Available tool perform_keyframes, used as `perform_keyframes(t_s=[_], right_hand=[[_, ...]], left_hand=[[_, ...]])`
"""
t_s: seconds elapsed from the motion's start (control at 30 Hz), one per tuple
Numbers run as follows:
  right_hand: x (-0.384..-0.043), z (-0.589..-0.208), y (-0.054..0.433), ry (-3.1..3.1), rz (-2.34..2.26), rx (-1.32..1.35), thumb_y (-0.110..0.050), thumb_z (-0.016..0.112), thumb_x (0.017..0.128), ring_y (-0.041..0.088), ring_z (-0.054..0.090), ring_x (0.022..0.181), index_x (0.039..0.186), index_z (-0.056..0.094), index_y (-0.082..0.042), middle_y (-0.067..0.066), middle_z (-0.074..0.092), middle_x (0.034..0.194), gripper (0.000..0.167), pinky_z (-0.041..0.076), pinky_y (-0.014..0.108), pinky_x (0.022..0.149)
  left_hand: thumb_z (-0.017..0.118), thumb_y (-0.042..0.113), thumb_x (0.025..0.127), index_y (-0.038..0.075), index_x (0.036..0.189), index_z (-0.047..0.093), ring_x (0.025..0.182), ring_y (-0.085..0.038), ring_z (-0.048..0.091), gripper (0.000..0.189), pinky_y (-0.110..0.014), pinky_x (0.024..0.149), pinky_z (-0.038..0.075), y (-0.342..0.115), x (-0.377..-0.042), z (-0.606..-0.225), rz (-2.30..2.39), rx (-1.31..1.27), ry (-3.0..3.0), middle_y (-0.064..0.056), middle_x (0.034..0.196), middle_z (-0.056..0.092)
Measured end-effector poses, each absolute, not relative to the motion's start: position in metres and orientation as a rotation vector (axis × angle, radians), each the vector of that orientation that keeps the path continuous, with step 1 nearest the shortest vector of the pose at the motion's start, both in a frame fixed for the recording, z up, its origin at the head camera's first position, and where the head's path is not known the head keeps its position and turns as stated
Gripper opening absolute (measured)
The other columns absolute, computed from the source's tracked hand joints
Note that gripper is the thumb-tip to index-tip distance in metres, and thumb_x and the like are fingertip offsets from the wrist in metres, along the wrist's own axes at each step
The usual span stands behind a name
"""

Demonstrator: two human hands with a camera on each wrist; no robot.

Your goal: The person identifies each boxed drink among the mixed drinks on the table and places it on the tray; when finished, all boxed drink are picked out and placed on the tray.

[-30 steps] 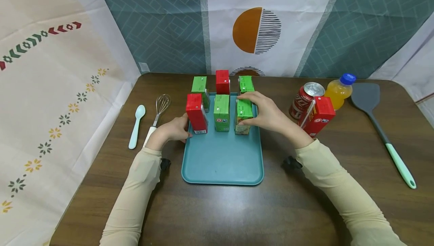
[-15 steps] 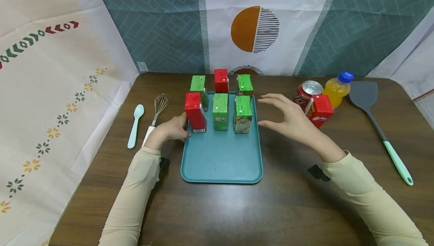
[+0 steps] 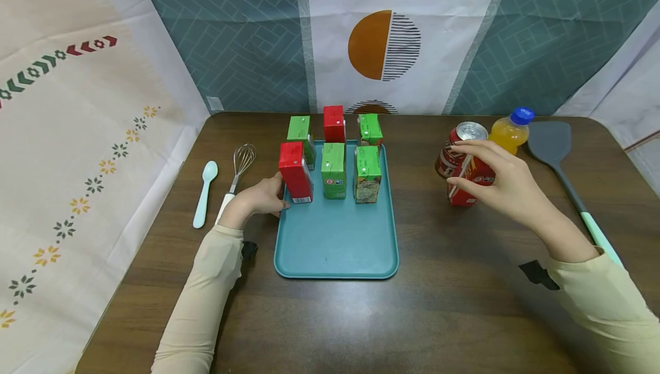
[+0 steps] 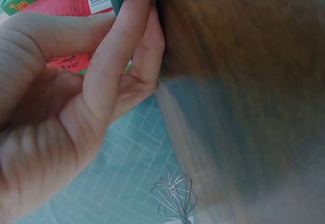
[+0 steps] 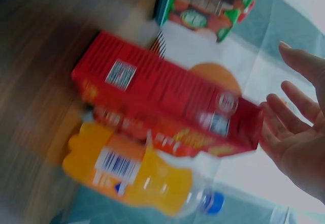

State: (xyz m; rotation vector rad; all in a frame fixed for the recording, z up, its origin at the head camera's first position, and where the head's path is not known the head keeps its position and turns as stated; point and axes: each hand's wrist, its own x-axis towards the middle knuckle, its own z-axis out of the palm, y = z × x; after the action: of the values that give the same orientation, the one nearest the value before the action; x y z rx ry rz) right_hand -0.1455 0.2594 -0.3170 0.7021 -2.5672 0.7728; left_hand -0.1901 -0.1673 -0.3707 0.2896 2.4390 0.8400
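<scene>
My left hand [image 3: 260, 196] pinches the left rim of a teal tray [image 3: 335, 248], beside a red drink carton [image 3: 296, 174]. In the left wrist view, that hand's fingertips meet the tray's edge below this carton. Green cartons [image 3: 334, 172] and another red one stand in two rows on the tray's far half. At the right, my right hand [image 3: 507, 182] hovers with thumb and fingers spread around the top of a separate red carton [image 3: 471, 184]. The right wrist view shows the fingers by this red carton [image 5: 167, 94], not closed round it.
A red soda can [image 3: 447, 159] and a blue-capped orange drink bottle [image 3: 510, 130] stand just behind the separate carton. Farther right lies a grey spatula [image 3: 550, 139] with a mint handle. A whisk [image 3: 242, 162] and a pale blue spoon [image 3: 206, 193] lie left of the tray.
My right hand has left the front right green carton, which stays on the tray, and moved right to the separate red carton. The left hand stays at the tray rim.
</scene>
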Motion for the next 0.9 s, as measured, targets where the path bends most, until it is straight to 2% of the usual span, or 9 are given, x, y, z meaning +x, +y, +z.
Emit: perform_keyframes(t_s=[0.17,0.3,0.37,0.43,0.5,0.57,0.63,0.7,0.9], right_hand=[[-0.148,-0.317,0.276,-2.575,0.751,0.635,-0.004,0.085,0.062,0.027,0.052,0.11,0.123,0.06,-0.009,0.01,0.057,0.123,0.066,0.03,0.004,0.086],[-0.15,-0.318,0.286,-2.648,0.779,0.567,-0.01,0.085,0.065,0.033,0.049,0.114,0.126,0.058,-0.009,0.014,0.054,0.125,0.067,0.045,0.035,0.091],[-0.152,-0.319,0.291,-2.68,0.807,0.544,-0.012,0.084,0.067,0.036,0.048,0.114,0.127,0.056,-0.008,0.016,0.053,0.125,0.066,0.045,0.054,0.084],[-0.153,-0.322,0.295,-2.702,0.838,0.527,-0.014,0.083,0.069,0.038,0.048,0.111,0.128,0.055,-0.007,0.018,0.052,0.125,0.066,0.043,0.059,0.08],[-0.155,-0.324,0.299,-2.719,0.845,0.514,-0.016,0.083,0.069,0.036,0.049,0.108,0.129,0.054,-0.008,0.018,0.052,0.123,0.067,0.045,0.05,0.081],[-0.155,-0.326,0.301,-2.739,0.863,0.494,-0.018,0.082,0.07,0.036,0.051,0.105,0.131,0.053,-0.007,0.017,0.052,0.122,0.068,0.045,0.031,0.081],[-0.156,-0.326,0.303,-2.763,0.881,0.469,-0.019,0.082,0.07,0.038,0.052,0.104,0.131,0.052,-0.005,0.018,0.051,0.121,0.069,0.039,0.01,0.076],[-0.158,-0.326,0.304,-2.794,0.904,0.442,-0.021,0.083,0.07,0.041,0.052,0.105,0.131,0.051,-0.003,0.019,0.05,0.121,0.071,0.03,-0.003,0.07],[-0.162,-0.325,0.308,-2.906,0.958,0.404,-0.026,0.082,0.071,0.043,0.053,0.105,0.128,0.048,-0.005,0.019,0.051,0.122,0.07,0.038,0.003,0.065]], left_hand=[[0.059,-0.002,0.083,-0.007,0.14,0.019,0.08,-0.024,0.063,0.069,-0.031,0.063,0.056,-0.169,-0.19,-0.371,0.85,0.284,2.433,-0.03,0.123,0.051],[0.059,-0.003,0.083,-0.007,0.141,0.018,0.077,-0.023,0.063,0.072,-0.032,0.063,0.056,-0.168,-0.19,-0.371,0.855,0.283,2.428,-0.03,0.125,0.05],[0.06,-0.003,0.083,-0.006,0.142,0.017,0.077,-0.023,0.063,0.074,-0.032,0.063,0.056,-0.168,-0.189,-0.371,0.854,0.279,2.427,-0.029,0.126,0.049],[0.06,-0.003,0.083,-0.005,0.143,0.016,0.08,-0.024,0.062,0.075,-0.031,0.063,0.056,-0.167,-0.189,-0.371,0.85,0.278,2.428,-0.029,0.126,0.049],[0.06,-0.002,0.083,-0.004,0.143,0.016,0.082,-0.026,0.062,0.075,-0.031,0.063,0.056,-0.167,-0.189,-0.37,0.853,0.278,2.426,-0.029,0.126,0.049],[0.06,-0.003,0.083,-0.005,0.143,0.016,0.084,-0.027,0.062,0.074,-0.032,0.063,0.056,-0.167,-0.189,-0.371,0.858,0.283,2.422,-0.029,0.125,0.049],[0.06,-0.003,0.083,-0.005,0.143,0.017,0.085,-0.027,0.062,0.074,-0.032,0.063,0.056,-0.167,-0.189,-0.371,0.863,0.286,2.42,-0.029,0.124,0.049],[0.06,-0.003,0.083,-0.005,0.142,0.018,0.085,-0.028,0.062,0.073,-0.032,0.064,0.056,-0.167,-0.189,-0.371,0.865,0.285,2.422,-0.029,0.124,0.05],[0.061,-0.002,0.083,-0.005,0.142,0.018,0.085,-0.027,0.062,0.073,-0.032,0.063,0.056,-0.167,-0.189,-0.371,0.848,0.28,2.431,-0.029,0.124,0.05]])
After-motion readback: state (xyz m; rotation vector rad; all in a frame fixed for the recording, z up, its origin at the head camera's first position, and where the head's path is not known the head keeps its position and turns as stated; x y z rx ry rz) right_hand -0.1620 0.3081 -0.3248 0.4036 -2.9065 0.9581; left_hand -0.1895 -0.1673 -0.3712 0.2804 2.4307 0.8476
